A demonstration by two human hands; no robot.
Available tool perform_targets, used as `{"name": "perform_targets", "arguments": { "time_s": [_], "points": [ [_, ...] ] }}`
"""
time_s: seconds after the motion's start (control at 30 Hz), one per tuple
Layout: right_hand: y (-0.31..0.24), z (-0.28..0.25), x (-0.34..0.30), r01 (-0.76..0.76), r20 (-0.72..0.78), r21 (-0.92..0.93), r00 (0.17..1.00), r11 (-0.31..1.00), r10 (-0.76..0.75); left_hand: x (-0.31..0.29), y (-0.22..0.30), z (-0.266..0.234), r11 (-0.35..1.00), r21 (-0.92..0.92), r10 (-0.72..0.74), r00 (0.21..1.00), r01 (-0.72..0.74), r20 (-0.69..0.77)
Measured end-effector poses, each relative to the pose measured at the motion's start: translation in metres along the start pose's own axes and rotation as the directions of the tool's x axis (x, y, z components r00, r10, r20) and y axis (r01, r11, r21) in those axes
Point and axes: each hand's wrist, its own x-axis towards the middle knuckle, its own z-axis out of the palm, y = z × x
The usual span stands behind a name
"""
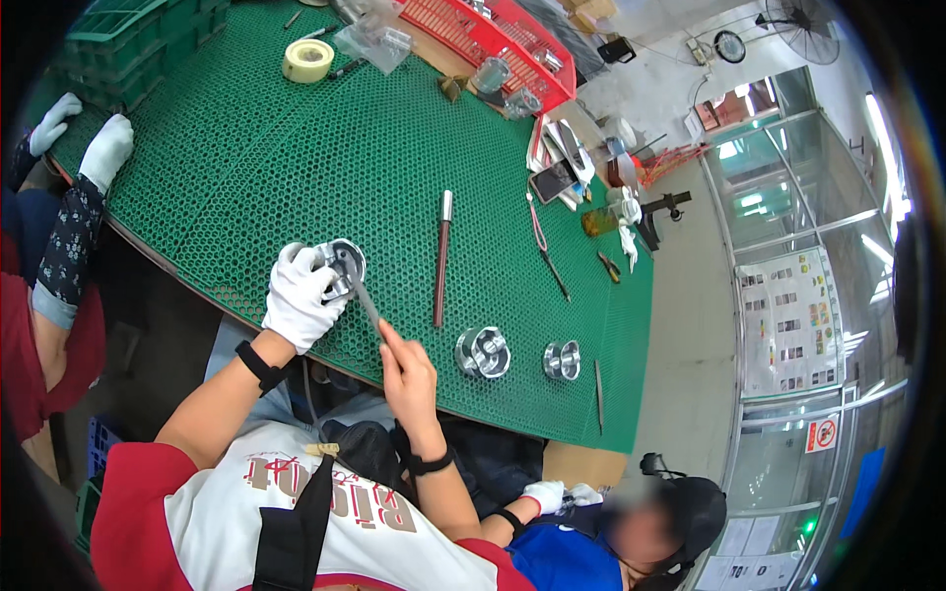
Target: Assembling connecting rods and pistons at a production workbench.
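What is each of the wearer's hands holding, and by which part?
Left hand: a silvery metal part, by its left side. Right hand: a slim grey tool, by its near end.

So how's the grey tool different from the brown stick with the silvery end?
The grey tool is held in the right grip; the brown stick lies loose on the green mat. The grey tool looks grey wherever it shows, while the brown stick has a silvery end. Both are long and thin.

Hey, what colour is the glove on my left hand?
White: the glove on your left hand shows best in the head view.
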Motion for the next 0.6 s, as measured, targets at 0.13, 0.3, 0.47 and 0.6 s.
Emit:
{"name": "perform_targets", "arguments": {
  "time_s": [0.13,0.3,0.47,0.6],
  "points": [
    [0.001,0.003,-0.016,0.034,-0.044,-0.017,0.998,0.999,-0.035,-0.005,-0.003,0.001,1.0,0.01,0.003,1.0,-0.003,-0.005],
    [-0.004,0.001,0.0,-0.044,-0.007,-0.017,0.999,0.999,0.044,0.001,-0.001,0.002,0.998,0.067,0.0,1.0,0.002,-0.023],
    [0.003,-0.003,-0.021,-0.046,-0.003,-0.007,0.999,0.999,0.046,-0.003,-0.002,0.006,0.999,0.045,0.007,1.0,-0.007,-0.004],
    [-0.001,0.001,-0.008,0.03,-0.081,-0.103,0.996,0.994,-0.038,0.0,0.002,-0.002,0.998,0.054,0.016,1.0,-0.014,-0.022]
  ]
}}
